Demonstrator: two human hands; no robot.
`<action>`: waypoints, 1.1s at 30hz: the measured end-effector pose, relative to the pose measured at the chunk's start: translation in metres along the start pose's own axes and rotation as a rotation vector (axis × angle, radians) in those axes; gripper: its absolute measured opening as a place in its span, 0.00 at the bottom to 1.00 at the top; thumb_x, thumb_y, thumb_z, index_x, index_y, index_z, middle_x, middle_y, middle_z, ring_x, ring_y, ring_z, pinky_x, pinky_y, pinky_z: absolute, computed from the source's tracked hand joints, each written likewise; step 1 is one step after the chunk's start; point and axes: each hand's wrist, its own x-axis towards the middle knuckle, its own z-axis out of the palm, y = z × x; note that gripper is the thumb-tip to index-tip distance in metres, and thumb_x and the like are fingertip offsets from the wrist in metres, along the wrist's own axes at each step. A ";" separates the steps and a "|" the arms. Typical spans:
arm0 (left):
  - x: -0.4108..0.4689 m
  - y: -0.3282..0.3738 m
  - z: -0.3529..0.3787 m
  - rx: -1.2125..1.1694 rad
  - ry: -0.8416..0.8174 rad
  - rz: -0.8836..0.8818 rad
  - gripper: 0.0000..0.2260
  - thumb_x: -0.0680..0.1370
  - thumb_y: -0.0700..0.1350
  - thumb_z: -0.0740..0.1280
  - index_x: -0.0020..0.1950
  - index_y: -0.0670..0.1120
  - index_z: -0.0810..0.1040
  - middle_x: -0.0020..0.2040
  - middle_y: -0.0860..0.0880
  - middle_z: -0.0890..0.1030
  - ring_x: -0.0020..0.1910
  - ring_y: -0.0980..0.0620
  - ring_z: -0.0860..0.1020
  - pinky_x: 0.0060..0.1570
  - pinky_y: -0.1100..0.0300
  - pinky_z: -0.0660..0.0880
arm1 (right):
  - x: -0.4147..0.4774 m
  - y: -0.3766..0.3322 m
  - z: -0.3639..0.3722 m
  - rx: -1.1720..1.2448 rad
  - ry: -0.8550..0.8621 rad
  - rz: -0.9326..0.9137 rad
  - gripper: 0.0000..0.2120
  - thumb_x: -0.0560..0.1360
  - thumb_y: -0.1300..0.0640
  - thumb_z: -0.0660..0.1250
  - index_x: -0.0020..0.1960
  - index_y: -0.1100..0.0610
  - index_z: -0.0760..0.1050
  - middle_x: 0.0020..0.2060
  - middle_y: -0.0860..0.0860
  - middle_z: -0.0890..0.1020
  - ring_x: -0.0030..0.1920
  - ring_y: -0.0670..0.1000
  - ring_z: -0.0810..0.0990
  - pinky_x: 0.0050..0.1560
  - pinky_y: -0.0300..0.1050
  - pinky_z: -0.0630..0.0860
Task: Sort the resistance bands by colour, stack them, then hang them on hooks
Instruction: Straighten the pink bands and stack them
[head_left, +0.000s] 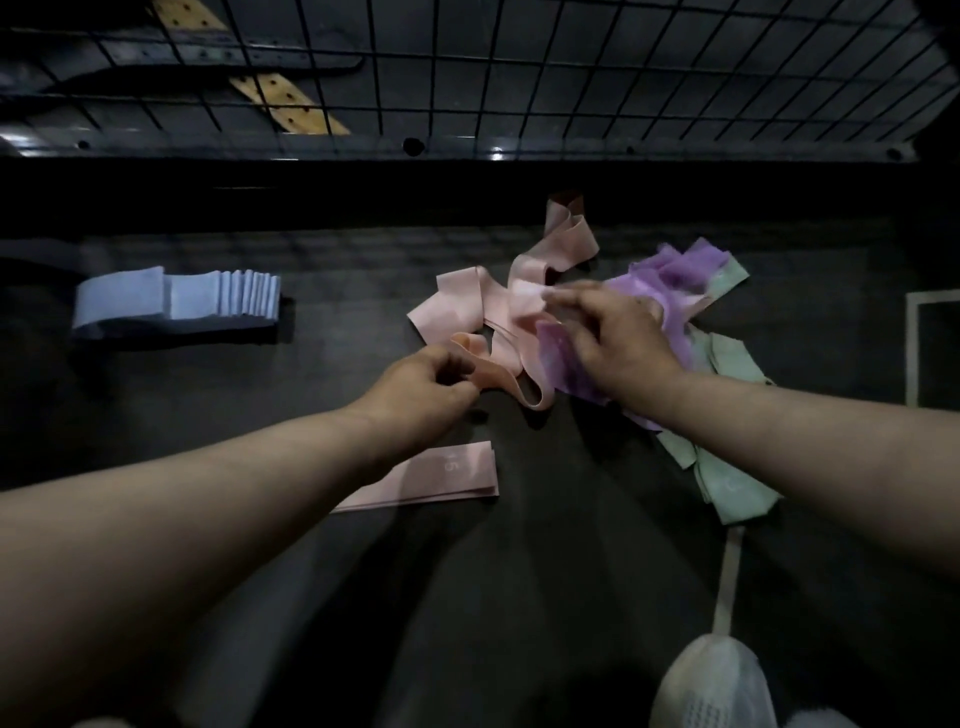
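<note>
One shoe (711, 686), two hands (426, 384) (618, 338), one pinched band (501, 378)

Bare left hand (423, 387), bare right hand (618, 338), white shoe (711, 686) (mesh toe)

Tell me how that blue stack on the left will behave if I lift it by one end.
Probably floppy: the blue stack is thin flat bands, and the same kind of pink band in the left hand curls limply. Its layers fan out at one end, so they would likely slide apart. Likely light; grip across the whole stack.
</note>
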 end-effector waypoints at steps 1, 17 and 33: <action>0.000 0.001 0.000 -0.014 -0.007 0.000 0.08 0.79 0.39 0.65 0.51 0.53 0.78 0.46 0.55 0.79 0.33 0.66 0.78 0.30 0.76 0.71 | 0.004 -0.007 -0.002 0.116 0.037 -0.018 0.16 0.79 0.60 0.64 0.65 0.49 0.78 0.64 0.43 0.78 0.65 0.43 0.75 0.69 0.50 0.68; 0.021 0.015 -0.027 -0.293 0.041 0.257 0.23 0.73 0.44 0.70 0.65 0.60 0.70 0.70 0.52 0.72 0.67 0.52 0.72 0.59 0.61 0.72 | 0.038 -0.114 -0.044 1.002 -0.167 0.017 0.11 0.75 0.74 0.65 0.51 0.62 0.80 0.46 0.52 0.87 0.51 0.49 0.85 0.53 0.40 0.79; 0.013 0.028 -0.055 -0.252 -0.007 0.205 0.16 0.71 0.38 0.76 0.58 0.41 0.80 0.51 0.44 0.85 0.47 0.53 0.83 0.47 0.59 0.80 | 0.047 -0.117 -0.047 1.339 -0.117 0.318 0.21 0.75 0.76 0.61 0.63 0.58 0.75 0.65 0.56 0.77 0.51 0.48 0.82 0.43 0.39 0.80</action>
